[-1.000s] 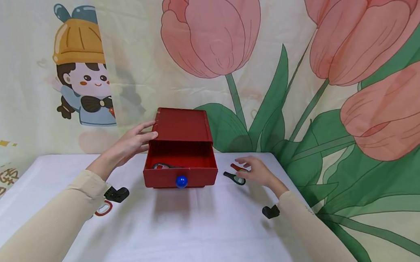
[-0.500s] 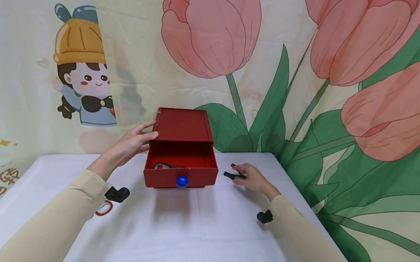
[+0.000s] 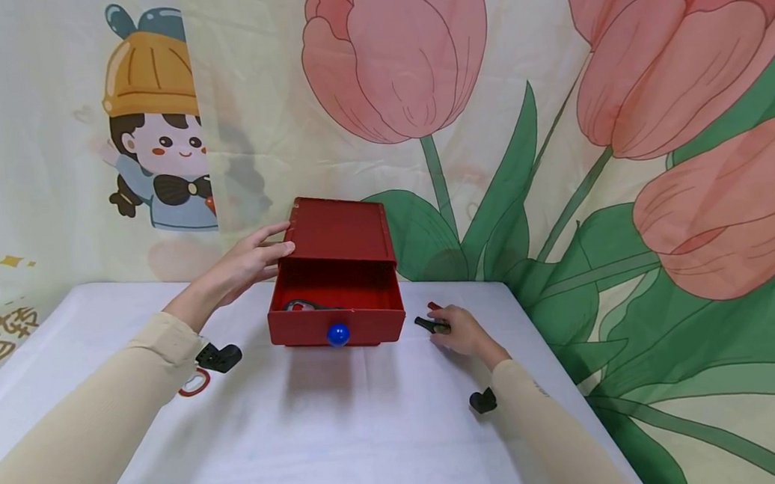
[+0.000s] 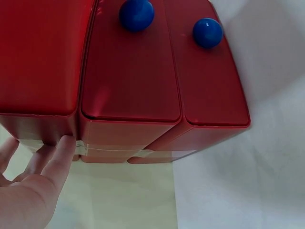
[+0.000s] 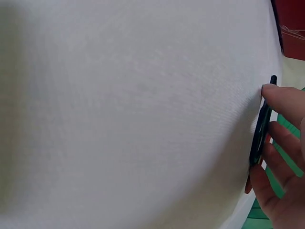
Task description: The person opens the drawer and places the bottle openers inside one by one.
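Observation:
A red drawer box stands at the back of the table, its top drawer pulled out by a blue knob side facing me. My left hand rests its extended fingers against the box's left side. Inside the drawer lies a dark-handled tool with an oval end. To the right of the box, my right hand pinches a black-handled tool between thumb and fingers; its oval head is mostly hidden by the hand. A red-handled tool lies just behind it, largely covered.
Lower drawers with a blue knob appear closed in the left wrist view. A red oval ring lies beneath my left forearm on the white tablecloth. A tulip-printed curtain hangs behind the table.
My right hand has come down and slightly left onto the black-handled tool, its fingers closing on it. My left hand stays on the box.

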Demonstrator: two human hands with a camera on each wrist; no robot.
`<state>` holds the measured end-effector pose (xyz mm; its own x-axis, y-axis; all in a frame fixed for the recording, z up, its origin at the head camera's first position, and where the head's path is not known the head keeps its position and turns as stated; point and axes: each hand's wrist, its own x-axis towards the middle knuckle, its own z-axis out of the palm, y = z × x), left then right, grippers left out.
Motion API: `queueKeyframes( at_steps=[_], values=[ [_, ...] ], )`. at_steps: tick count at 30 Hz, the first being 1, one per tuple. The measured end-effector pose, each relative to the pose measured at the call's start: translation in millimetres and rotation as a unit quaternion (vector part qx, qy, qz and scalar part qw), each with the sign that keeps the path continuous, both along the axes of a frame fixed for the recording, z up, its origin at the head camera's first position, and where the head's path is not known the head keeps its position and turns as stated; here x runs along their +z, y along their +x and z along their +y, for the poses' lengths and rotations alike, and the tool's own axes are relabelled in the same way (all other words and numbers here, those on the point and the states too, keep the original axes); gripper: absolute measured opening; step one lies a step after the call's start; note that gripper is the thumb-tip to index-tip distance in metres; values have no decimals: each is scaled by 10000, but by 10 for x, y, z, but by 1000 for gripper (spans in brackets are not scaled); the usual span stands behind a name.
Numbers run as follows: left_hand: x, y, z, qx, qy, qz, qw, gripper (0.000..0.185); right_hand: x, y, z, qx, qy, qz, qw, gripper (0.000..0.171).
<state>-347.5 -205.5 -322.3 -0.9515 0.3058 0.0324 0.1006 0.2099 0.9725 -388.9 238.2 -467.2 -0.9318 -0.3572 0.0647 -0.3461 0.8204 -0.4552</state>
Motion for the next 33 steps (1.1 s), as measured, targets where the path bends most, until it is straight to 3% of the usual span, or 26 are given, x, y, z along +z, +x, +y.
queueKeyframes(
  at_steps=[7,18,27,33],
  values=[
    [3,8,1,9,22,2,10000,80,37,7,-32,-159,222,-287,9992,47],
    [-8,-5,1,-7,44,9,10000,81,113,27,-50,-74,582,-288,9979,35],
    [4,-5,5,-13,22,35,10000,81,215,44,15,468,710,-21,9964,32],
    [-2,-7,1,-26,53,10,10000,80,411,79,64,728,769,140,9943,32]
  ],
)
